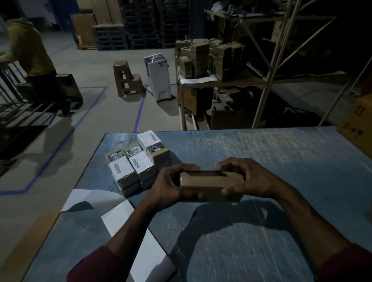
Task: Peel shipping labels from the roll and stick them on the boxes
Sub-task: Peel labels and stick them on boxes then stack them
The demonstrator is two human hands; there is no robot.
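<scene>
Label strip (133, 241): white, lower left of frame, lying on blue table (286, 166).
Labelled boxes (135, 166): stacked left of centre.
Left hand (168, 187): fingers curled round end of plain box (210, 186).
Right hand (249, 177): grips opposite end, thumb on near face.
Advice: likely set box flat, broad face up, before peeling next label.

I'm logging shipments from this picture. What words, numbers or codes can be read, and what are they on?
No text is legible.
Labelled boxes: white labels with barcodes, print too small and blurred.
Held box, in the left hand and right hand: no label visible.
Yellow carton: dark marks, unreadable.
</scene>
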